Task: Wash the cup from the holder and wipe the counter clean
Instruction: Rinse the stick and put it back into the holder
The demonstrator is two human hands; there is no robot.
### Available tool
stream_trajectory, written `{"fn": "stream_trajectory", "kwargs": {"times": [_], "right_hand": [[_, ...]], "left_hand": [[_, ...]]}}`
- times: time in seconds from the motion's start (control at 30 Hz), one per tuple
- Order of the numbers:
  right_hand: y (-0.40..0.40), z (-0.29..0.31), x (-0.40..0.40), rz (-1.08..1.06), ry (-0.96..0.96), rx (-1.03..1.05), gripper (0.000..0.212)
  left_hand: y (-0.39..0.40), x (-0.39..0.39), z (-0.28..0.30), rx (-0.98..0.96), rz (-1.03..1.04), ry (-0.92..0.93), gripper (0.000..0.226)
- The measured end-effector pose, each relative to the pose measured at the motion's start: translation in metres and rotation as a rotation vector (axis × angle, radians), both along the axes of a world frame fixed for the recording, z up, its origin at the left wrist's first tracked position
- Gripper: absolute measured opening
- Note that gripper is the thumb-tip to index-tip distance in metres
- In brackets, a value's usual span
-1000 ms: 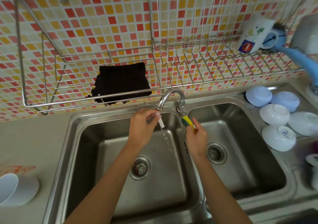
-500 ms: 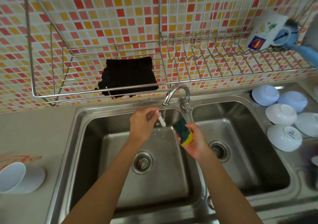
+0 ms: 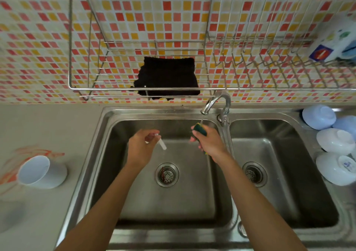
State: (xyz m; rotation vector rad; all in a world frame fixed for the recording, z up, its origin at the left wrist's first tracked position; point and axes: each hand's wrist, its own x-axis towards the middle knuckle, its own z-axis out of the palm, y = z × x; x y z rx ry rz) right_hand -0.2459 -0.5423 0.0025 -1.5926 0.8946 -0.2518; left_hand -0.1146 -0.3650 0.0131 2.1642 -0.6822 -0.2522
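Note:
A white cup (image 3: 41,171) lies tipped on the grey counter (image 3: 48,123) at the left, beside an orange-red smear (image 3: 38,152). Over the left sink basin (image 3: 169,202), my left hand (image 3: 141,150) pinches a small white stick-like object (image 3: 162,144). My right hand (image 3: 209,141) grips a green-and-yellow sponge (image 3: 200,129) directly under the faucet spout (image 3: 216,101), where a thin stream of water falls onto it. A printed mug (image 3: 336,42) rests on the wire rack at the far right.
A wire dish rack (image 3: 173,88) hangs on the tiled wall with a black cloth (image 3: 167,77) in it. Several white and pale blue bowls (image 3: 335,141) sit upside down right of the right basin (image 3: 279,173).
My right hand brought the sponge left from the divider to under the running faucet. My left hand drew away to the left with the white stick. The view shifted down and left.

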Motion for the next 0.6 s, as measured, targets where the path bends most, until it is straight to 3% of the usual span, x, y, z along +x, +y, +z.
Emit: {"fn": "stream_trajectory", "kwargs": {"times": [0.27, 0.6], "right_hand": [[0.0, -0.006, 0.003, 0.11, 0.169, -0.335, 0.023], [0.0, -0.015, -0.004, 0.125, 0.283, -0.431, 0.028]], "left_hand": [[0.005, -0.002, -0.006, -0.004, 0.016, -0.007, 0.017], [0.004, -0.003, -0.009, 0.015, -0.008, 0.008, 0.015]]}}
